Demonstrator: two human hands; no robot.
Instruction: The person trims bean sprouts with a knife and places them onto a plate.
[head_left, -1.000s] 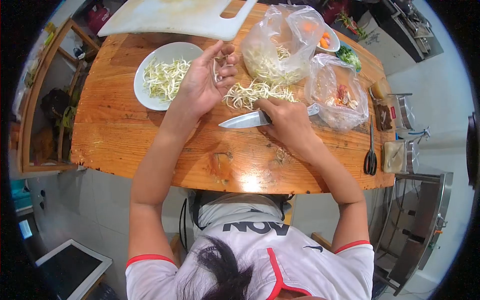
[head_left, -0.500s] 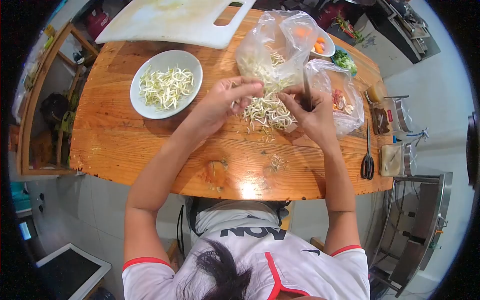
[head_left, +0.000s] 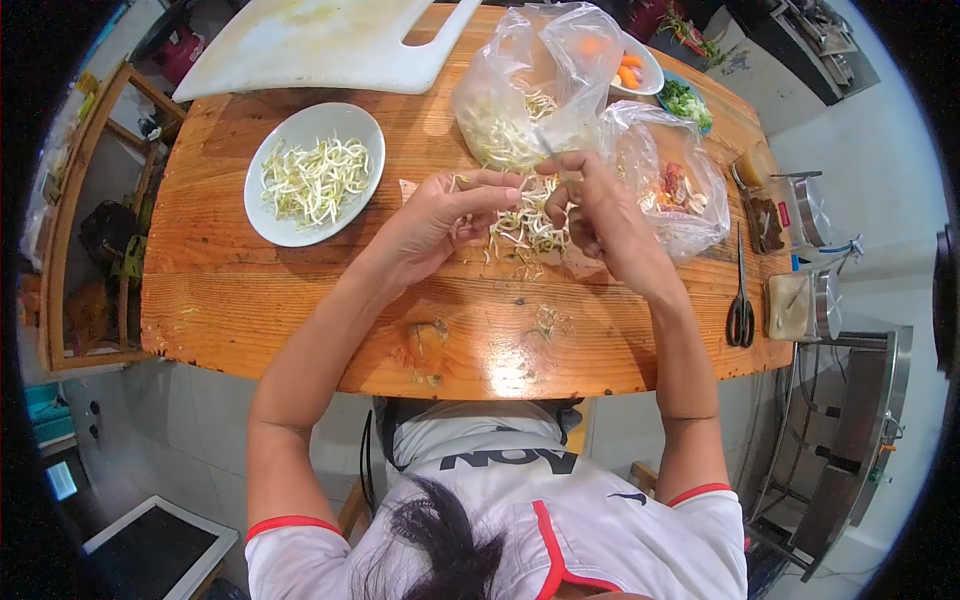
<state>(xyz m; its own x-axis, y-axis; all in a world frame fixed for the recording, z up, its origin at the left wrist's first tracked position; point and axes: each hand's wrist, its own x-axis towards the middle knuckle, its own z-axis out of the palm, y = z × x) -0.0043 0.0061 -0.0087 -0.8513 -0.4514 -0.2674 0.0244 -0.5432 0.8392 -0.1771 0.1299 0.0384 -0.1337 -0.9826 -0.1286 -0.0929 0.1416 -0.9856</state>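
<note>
My left hand is closed on bean sprouts, thumb and fingers pinched together beside the loose pile of sprouts on the wooden table. To its right, my right hand is curled around the knife, whose blade shows only as a narrow strip pointing up and away; the handle is hidden in the palm. A white bowl holding more sprouts sits left of my hands. Behind them stands an open plastic bag of sprouts.
A white cutting board lies at the back left. On the right are a second plastic bag, a plate with orange pieces, a dish of chopped greens, black-handled scissors and several jars.
My left hand has moved from near the bowl to the pile. My right hand has lifted the knife off the table and turned its blade upward. The view has shifted slightly.
</note>
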